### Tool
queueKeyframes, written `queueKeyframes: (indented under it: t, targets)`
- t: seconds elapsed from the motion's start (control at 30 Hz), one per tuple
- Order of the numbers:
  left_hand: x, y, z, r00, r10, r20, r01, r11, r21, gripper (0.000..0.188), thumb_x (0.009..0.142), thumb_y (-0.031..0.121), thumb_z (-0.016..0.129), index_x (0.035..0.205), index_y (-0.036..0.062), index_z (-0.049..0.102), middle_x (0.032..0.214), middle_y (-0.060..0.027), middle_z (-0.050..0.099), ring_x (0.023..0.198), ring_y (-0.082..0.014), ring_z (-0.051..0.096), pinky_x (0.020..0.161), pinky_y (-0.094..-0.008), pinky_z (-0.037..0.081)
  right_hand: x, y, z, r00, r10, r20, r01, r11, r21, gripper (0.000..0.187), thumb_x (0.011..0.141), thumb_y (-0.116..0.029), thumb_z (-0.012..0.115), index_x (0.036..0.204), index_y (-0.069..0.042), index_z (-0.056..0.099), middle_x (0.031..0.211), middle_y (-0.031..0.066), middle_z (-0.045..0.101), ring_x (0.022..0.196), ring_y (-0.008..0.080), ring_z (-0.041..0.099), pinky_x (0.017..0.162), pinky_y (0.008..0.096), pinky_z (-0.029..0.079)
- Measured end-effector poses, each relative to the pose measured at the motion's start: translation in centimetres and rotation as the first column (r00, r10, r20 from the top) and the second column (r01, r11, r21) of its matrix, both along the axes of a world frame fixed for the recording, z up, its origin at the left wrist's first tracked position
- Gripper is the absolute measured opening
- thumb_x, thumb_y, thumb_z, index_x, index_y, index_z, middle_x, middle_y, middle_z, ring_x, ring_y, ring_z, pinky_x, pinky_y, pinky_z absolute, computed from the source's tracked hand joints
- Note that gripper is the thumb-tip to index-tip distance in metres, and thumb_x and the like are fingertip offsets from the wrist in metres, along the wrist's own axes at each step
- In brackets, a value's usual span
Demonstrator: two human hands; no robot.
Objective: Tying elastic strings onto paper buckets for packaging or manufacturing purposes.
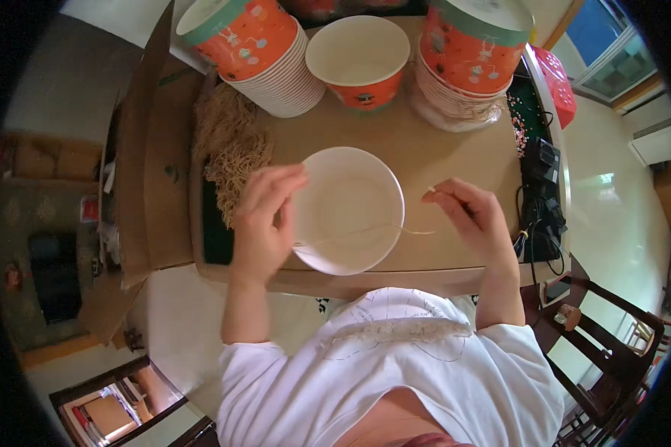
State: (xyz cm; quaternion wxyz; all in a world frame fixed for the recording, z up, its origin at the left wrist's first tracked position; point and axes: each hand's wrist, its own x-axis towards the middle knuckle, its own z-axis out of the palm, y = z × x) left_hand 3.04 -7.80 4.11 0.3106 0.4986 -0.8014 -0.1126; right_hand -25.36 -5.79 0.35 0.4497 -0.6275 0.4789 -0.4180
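A white round tub [348,171] stands at the table's front edge between my hands, its open mouth facing up. A thin pale string [365,229] runs across the near part of its mouth, and one loose end sticks out past the right rim. My left hand [262,220] is at the tub's left rim, slightly blurred, fingers stretched toward the mouth and thumb apart. Under its edge the string's left end is hidden. Right of the tub, my right hand [473,216] is raised with thumb and fingertips pinched. Whatever is in that pinch is too small to make out.
Stacked orange-and-green paper tubs [265,56] stand at the back left, another stack [470,52] at the back right, and a single tub [361,56] between them. Tangled beige string [235,141] lies left, beside a cardboard box [160,164]. Black adapters and cables [542,186] lie right.
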Motion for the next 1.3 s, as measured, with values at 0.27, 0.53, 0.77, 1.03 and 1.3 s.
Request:
queueKeyframes:
  t: [0.27,0.53,0.77,1.03,1.3]
  targets:
    - [-8.6,2.7,-1.3,0.976,-0.031,-0.215,0.076,0.975,0.207,0.02,0.092,0.011,0.055,0.078,0.0005,0.047,0.069,-0.0126,0.047,0.061,-0.0274,0.047,0.056,-0.0345,0.038,2.1,0.9,1.7,0.966,0.116,-0.232,-0.163,0.967,-0.194,0.009,0.086,-0.009,0.062,0.094,-0.003,0.063,0.082,0.0138,0.064,0.07,0.0325,0.061,0.06,0.0365,0.049]
    - [-9.5,3.0,-2.3,0.902,0.014,-0.432,0.165,0.912,0.374,0.019,0.099,0.012,0.044,0.083,0.0022,0.046,0.068,-0.0065,0.044,0.062,-0.0147,0.042,0.057,-0.0296,0.036,2.4,1.3,0.3,0.992,0.001,0.123,-0.016,0.993,0.118,0.007,0.087,-0.006,0.066,0.093,-0.003,0.064,0.066,0.0024,0.057,0.054,0.0083,0.051,0.049,0.024,0.039]
    - [-10.1,2.6,-3.6,0.907,-0.029,-0.421,0.192,0.917,0.351,0.007,0.094,0.006,0.049,0.092,0.0015,0.044,0.082,-0.0141,0.051,0.069,-0.0291,0.052,0.062,-0.0375,0.043,2.4,0.4,-2.0,0.92,-0.105,0.377,0.044,0.985,0.166,0.006,0.085,-0.004,0.068,0.087,0.001,0.065,0.059,-0.0066,0.051,0.054,-0.0007,0.037,0.047,0.0178,0.027]
    - [-10.2,2.9,-4.5,0.984,0.113,-0.139,-0.046,0.909,0.414,0.036,0.083,0.005,0.064,0.115,0.0001,0.048,0.102,-0.0147,0.059,0.09,-0.0264,0.062,0.068,-0.0341,0.054,2.8,-0.7,-5.8,0.852,-0.119,0.509,0.069,0.991,0.117,0.007,0.084,-0.003,0.066,0.088,0.001,0.061,0.1,0.0062,0.06,0.086,0.0107,0.06,0.07,0.0221,0.051]
    - [-6.3,5.1,-3.0,0.911,0.182,-0.37,0.077,0.806,0.587,0.058,0.079,-0.008,0.051,0.135,-0.0034,0.04,0.12,-0.0137,0.057,0.111,-0.0221,0.058,0.092,-0.034,0.05,5.3,0.3,-5.6,0.845,-0.057,0.532,0.05,0.998,0.028,0.01,0.081,-0.002,0.067,0.089,-0.001,0.062,0.103,0.0083,0.059,0.094,0.0172,0.06,0.075,0.0276,0.053]
